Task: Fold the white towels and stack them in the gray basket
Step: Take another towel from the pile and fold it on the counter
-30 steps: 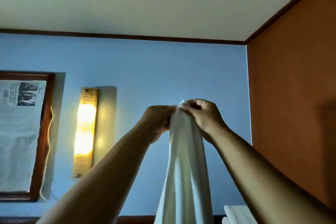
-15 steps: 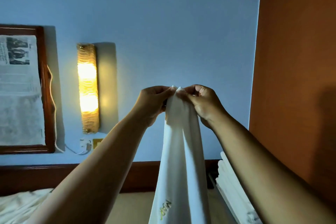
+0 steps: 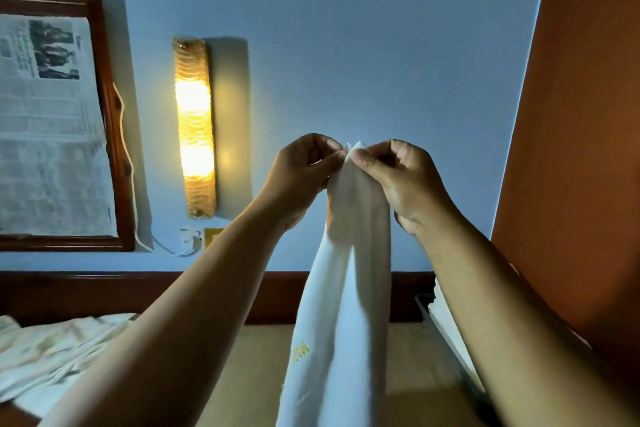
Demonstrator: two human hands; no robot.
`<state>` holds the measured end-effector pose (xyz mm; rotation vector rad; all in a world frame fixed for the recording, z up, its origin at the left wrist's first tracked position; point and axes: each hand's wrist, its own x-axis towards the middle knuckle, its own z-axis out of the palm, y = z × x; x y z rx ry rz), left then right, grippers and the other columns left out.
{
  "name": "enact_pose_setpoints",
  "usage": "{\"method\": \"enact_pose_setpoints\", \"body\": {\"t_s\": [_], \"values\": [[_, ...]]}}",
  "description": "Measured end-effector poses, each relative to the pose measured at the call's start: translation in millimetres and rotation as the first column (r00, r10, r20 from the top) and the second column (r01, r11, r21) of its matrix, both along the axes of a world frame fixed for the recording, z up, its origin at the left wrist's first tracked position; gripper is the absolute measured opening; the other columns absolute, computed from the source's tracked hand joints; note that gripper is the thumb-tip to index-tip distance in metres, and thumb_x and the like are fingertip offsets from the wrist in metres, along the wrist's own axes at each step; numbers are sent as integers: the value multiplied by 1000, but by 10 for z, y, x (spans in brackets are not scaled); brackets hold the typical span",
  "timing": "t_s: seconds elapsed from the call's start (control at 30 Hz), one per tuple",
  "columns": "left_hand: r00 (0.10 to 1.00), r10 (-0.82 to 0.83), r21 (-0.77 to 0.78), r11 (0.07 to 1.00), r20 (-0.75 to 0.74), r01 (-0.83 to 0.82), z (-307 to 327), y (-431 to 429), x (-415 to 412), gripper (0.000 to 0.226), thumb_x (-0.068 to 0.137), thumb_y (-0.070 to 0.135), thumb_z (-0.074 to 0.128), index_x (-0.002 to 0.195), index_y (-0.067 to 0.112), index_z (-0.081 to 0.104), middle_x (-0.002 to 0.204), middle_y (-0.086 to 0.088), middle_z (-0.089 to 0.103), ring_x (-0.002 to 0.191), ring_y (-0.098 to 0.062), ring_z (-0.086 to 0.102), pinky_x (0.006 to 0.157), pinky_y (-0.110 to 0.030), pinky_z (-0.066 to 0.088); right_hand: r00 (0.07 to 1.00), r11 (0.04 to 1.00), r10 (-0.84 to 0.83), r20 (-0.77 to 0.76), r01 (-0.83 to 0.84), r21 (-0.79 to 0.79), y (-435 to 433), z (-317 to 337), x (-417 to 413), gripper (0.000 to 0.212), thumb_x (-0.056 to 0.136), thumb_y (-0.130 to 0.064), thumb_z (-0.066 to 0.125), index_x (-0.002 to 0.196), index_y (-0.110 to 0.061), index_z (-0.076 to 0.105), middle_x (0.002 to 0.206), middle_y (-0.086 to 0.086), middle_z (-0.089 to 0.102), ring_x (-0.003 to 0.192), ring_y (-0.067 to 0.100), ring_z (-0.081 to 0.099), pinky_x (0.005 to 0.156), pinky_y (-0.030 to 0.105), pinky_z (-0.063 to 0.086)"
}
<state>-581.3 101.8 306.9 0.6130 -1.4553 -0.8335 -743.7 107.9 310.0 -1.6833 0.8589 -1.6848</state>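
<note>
A white towel point(image 3: 349, 288) with yellow embroidery hangs straight down in front of me, doubled lengthwise. Its top corners are pinched together between my left hand point(image 3: 304, 173) and my right hand point(image 3: 398, 177), which meet at chest height. The towel's lower end runs out of the frame's bottom edge. At the right, behind my right forearm, the gray basket point(image 3: 446, 329) shows its dark rim, with folded white towels point(image 3: 440, 302) inside it.
A heap of loose white towels point(image 3: 52, 354) lies at the lower left on a beige surface point(image 3: 256, 364). Behind stand a dark wooden headboard point(image 3: 104, 291), a lit wall lamp point(image 3: 194, 128), a framed newspaper point(image 3: 52, 121) and an orange-brown wall point(image 3: 581, 114) at the right.
The view has tilted down from the ceiling, bringing the bed surface, towel heap and basket into sight. Both hands still pinch the towel's top together.
</note>
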Motion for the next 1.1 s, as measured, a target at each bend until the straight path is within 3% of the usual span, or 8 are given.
{"method": "enact_pose_setpoints", "body": {"t_s": [0.13,0.3,0.47,0.57,0.7,0.87,1.0,1.1], "values": [[996,-75,-12,997,44,76,-161,58,300,3,96,10,64,98,7,64,90,-18,62,83,-26,52,72,-37,42,998,998,46,30,-47,45,53,-75,218,19,82,-24,82,76,-16,66,76,2,72,74,15,66,77,34,54],[965,-246,98,966,88,238,-417,137,558,33,99,31,57,107,0,63,99,-19,59,91,-30,54,81,-42,46,991,990,102,86,-109,85,124,-224,424,18,80,-22,83,77,-14,66,83,11,73,77,18,67,77,34,55],[953,-40,5,999,302,40,-579,165,684,30,91,34,68,95,4,65,77,-3,61,70,-12,52,62,-22,43,994,981,95,51,-102,167,133,-396,567,19,81,-23,82,77,-13,67,78,7,70,72,15,65,68,29,53],[972,20,-1,1000,232,-20,-630,171,741,26,90,32,64,92,6,65,72,-1,58,67,-14,48,65,-29,39,988,966,150,27,-152,211,144,-467,593,27,80,-33,81,78,-12,64,77,5,69,72,14,64,66,29,51],[982,19,17,1000,187,-22,-677,225,801,22,91,30,61,88,8,63,73,-6,54,72,-20,46,70,-37,36,968,936,250,5,-243,256,174,-643,664,60,66,-62,83,89,-9,67,85,12,60,80,23,54,70,35,42],[990,-49,75,996,129,39,-780,305,877,23,92,29,58,88,7,59,78,-10,49,75,-22,43,68,-34,37,948,916,312,-64,-282,286,226,-989,691,44,63,-64,80,78,-25,69,88,6,63,80,17,55,68,30,39],[984,-147,132,982,101,133,-959,422,974,23,94,29,56,92,7,57,81,-11,44,74,-22,39,63,-33,33,915,869,399,64,-399,293,376,-1332,728,33,79,-47,78,78,-16,68,80,7,65,76,19,59,72,33,46],[970,-110,126,988,215,84,-1074,487,997,25,96,35,52,85,13,55,76,-7,41,69,-17,38,60,-32,31,929,895,336,153,-366,255,487,-1415,826,27,88,-28,68,69,-14,54,57,-7,52,50,5,46,50,20,37]]}}
